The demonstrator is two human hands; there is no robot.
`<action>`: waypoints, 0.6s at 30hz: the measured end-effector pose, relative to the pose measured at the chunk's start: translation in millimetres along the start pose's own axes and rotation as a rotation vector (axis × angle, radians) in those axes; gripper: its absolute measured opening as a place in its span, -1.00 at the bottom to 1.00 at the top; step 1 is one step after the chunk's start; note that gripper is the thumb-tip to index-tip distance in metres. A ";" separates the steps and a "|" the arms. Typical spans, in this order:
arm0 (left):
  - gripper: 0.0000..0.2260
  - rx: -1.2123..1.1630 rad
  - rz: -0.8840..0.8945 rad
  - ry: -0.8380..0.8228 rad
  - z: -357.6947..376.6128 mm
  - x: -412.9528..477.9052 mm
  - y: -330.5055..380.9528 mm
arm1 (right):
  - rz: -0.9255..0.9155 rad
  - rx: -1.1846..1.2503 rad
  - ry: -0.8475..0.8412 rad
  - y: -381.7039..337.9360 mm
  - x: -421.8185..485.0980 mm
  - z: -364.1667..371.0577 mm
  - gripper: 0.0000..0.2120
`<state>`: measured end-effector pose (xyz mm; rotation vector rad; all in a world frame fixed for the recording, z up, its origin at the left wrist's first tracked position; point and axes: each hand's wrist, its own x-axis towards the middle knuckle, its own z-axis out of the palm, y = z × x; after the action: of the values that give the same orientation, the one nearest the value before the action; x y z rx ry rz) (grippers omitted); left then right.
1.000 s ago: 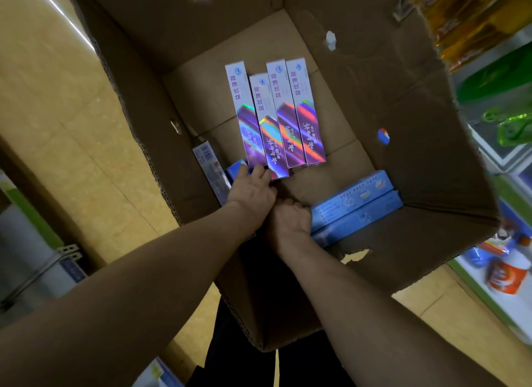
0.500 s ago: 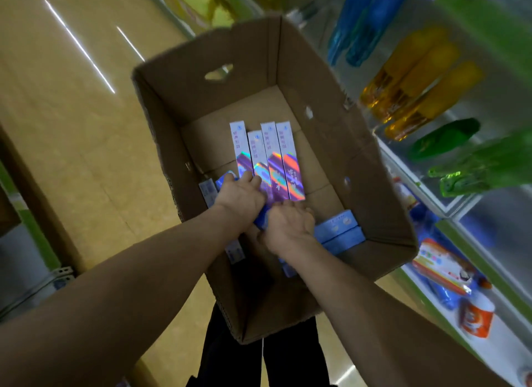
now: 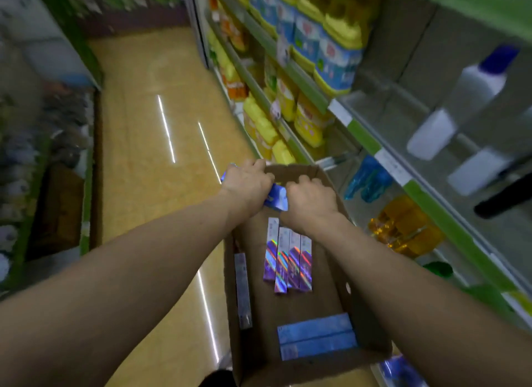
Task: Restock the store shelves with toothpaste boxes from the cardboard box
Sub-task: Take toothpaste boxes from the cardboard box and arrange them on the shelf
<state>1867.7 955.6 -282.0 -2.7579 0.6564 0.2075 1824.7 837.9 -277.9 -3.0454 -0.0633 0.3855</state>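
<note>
An open cardboard box (image 3: 256, 274) stands on the floor below me. Both my hands are raised over its far end. My left hand (image 3: 246, 185) and my right hand (image 3: 311, 202) grip a blue toothpaste box (image 3: 277, 199) between them, and most of it is hidden by my fingers. Several purple holographic toothpaste boxes (image 3: 288, 260) lie side by side on the bottom of the cardboard box. A grey toothpaste box (image 3: 243, 288) lies along its left wall. Two blue toothpaste boxes (image 3: 316, 339) lie across its near end.
Store shelves (image 3: 362, 136) run along the right, holding yellow detergent packs (image 3: 308, 118), white bottles (image 3: 472, 98), blue bottles (image 3: 365, 179) and orange bottles (image 3: 403, 231). The tan aisle floor (image 3: 149, 162) stretches ahead on the left, edged by another shelf unit (image 3: 57, 156).
Both hands rose out of the cardboard box with the blue toothpaste box. My view swung up from the box's inside to the aisle and shelves.
</note>
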 end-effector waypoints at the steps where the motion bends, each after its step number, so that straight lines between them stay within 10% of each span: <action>1: -0.68 -0.001 -0.033 0.020 -10.7 -4.1 -9.8 | -0.024 -0.011 0.025 -5.7 0.2 -14.7 -0.52; 18: -0.67 0.070 -0.585 0.311 -142.8 -176.7 -199.2 | -0.517 -0.203 0.502 -200.9 -19.7 -198.6 -0.67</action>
<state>1813.0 1153.3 -60.1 -2.7952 -0.0985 -0.3675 1848.9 1024.2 -66.0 -3.0451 -0.8734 -0.4395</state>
